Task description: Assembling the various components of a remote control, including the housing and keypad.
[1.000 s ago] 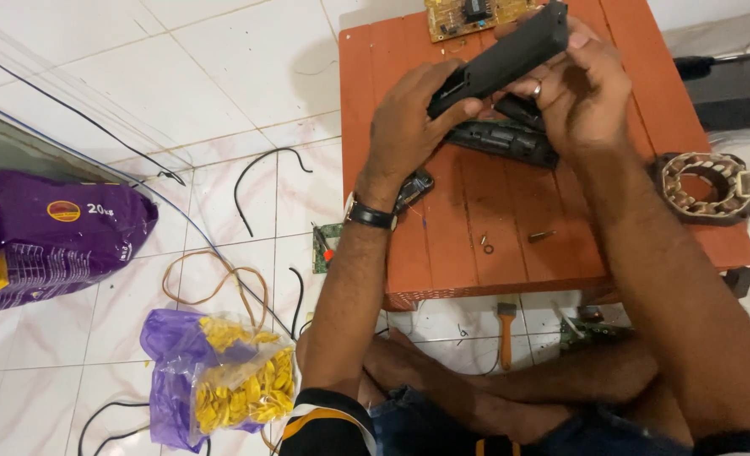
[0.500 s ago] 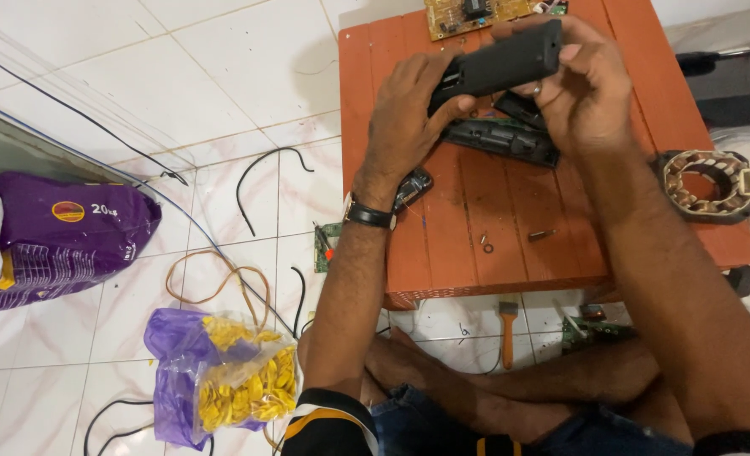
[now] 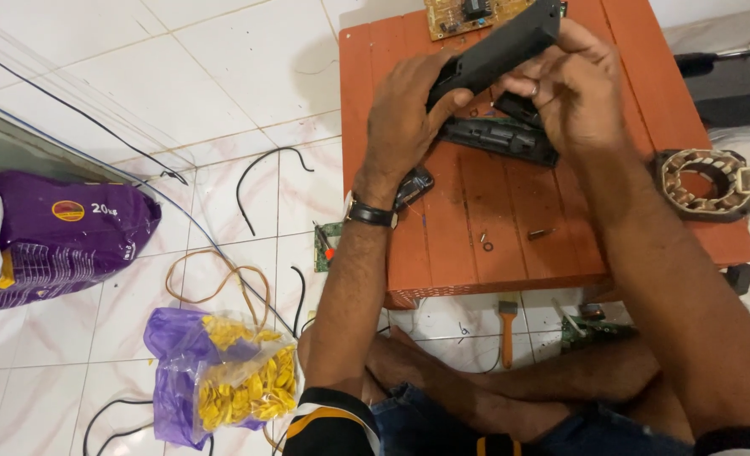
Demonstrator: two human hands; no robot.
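Black casing (image 3: 497,51) has tilted since 0.5 s ago, its right end now raised toward the circuit board (image 3: 468,15). Left hand (image 3: 404,118) grips its lower left end, right hand (image 3: 573,89) clasps the upper right, both above the red table (image 3: 476,211). A 2nd black part (image 3: 497,139) lies on the table just below; motor stator (image 3: 708,186) sits at the right edge.

A purple sack (image 3: 62,232) with a round yellow label lies far left; a clear-and-purple bag (image 3: 223,384) of yellow chips sits below.
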